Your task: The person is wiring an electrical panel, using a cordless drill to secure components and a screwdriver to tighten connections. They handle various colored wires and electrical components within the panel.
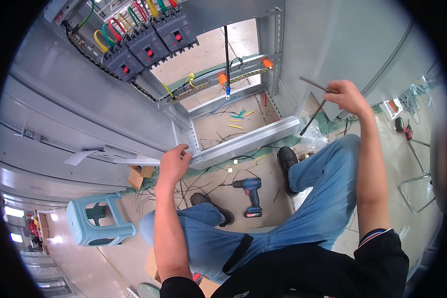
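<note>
The right hand [350, 97] was closed around a thin, angled hand tool [312, 119], which stood out in front of the grey right-hand side panel [328, 42], apparently touching nothing else. The left hand [174, 163] lay at the near corner of the cabinet's base frame [248, 141], fingers loosely bent; whether it gripped the metal, I could not tell. Handling the tool well probably called for a firm hold near its bend, with both long ends steered clear of the panel and the orange insulators [267, 64]. The left hand seemed best kept as a light brace, away from sharp edges. The black cable [227, 54], hanging with its blue-sleeved lug, deserved room too.
</note>
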Demonstrator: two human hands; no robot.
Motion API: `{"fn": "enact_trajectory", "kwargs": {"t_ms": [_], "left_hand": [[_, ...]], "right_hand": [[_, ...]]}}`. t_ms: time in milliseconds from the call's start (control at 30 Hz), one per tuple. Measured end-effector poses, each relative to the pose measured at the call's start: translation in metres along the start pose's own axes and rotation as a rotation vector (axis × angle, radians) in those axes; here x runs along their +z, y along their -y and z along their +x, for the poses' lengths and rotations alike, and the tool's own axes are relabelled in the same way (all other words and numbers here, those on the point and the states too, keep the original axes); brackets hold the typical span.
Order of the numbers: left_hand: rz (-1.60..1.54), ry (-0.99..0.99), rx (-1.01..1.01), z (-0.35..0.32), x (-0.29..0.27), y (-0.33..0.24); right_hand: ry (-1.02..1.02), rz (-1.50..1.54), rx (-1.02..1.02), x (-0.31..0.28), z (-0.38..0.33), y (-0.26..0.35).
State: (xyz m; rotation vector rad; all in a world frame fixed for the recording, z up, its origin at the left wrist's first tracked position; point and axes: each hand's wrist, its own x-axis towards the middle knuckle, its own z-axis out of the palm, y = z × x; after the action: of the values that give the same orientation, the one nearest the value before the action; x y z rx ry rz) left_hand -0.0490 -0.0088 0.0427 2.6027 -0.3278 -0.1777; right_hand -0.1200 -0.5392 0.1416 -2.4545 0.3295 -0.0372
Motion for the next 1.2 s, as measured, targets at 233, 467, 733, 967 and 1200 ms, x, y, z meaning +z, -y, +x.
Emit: {"fn": "enact_trajectory", "kwargs": {"t_ms": [233,467,733,967,1200], "left_hand": [[0.009,0.038,0.016,-0.003,0.0,0.0],[-0.009,0.116,0.0,-0.005,0.01,-0.001],[-0.022,0.224,0.003,0.002,0.039,-0.011],[0.114,0.403,0.087,-0.019,0.095,-0.023],[0.252,0.396,0.304,-0.022,0.048,-0.065]], "right_hand": [[-0.318,0.4,0.308,0.001,-0.067,-0.173],[-0.733,1.008,0.723,0.095,-0.179,-0.361],[-0.948,1.482,1.102,0.233,-0.251,-0.487],[-0.675,1.396,1.247,0.272,-0.288,-0.498],[-0.492,0.745,1.063,0.214,-0.248,-0.488]]}}
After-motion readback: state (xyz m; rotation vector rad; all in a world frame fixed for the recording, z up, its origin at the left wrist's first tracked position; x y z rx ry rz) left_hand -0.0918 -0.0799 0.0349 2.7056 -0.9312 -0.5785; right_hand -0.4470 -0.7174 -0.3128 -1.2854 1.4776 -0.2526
